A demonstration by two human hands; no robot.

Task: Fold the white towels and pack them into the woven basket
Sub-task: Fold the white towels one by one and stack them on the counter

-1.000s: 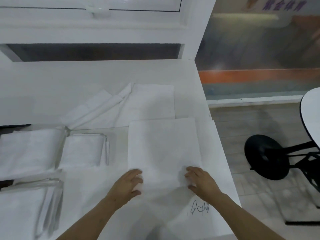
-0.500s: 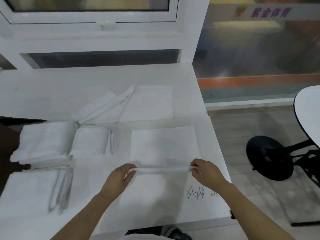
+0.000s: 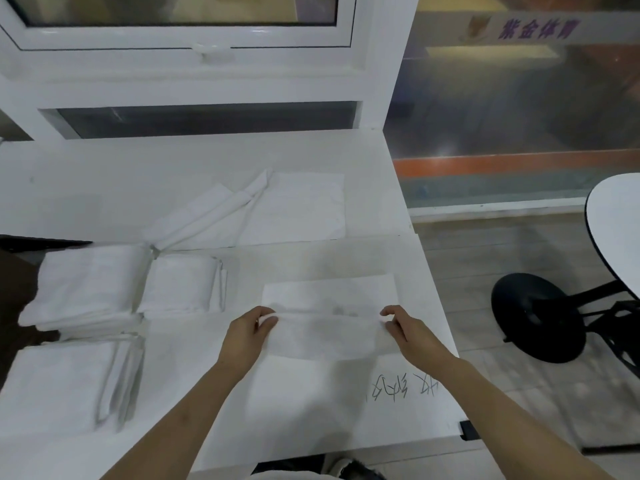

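Observation:
A white towel [image 3: 329, 292] lies on the white table [image 3: 311, 410] in front of me, its near half folded up and over toward the far edge. My left hand [image 3: 247, 336] pinches the left corner of the folded-over edge. My right hand [image 3: 407, 330] pinches the right corner. Folded white towels [image 3: 181, 285] sit in stacks to the left, with another stack [image 3: 86, 285] beside them and one more [image 3: 59, 386] nearer to me. An unfolded towel [image 3: 277, 209] lies spread at the back. No woven basket is in view.
The table's right edge [image 3: 440, 306] drops to a wooden floor with a black stool base [image 3: 536, 317] and a round white tabletop [image 3: 616, 230]. Handwriting [image 3: 401, 386] marks the table near my right arm. A window frame [image 3: 207, 88] rises behind the table.
Both hands took hold of the towel's near edge, lifted it and carried it away from me, folding the towel over itself. The camera tilted up a little.

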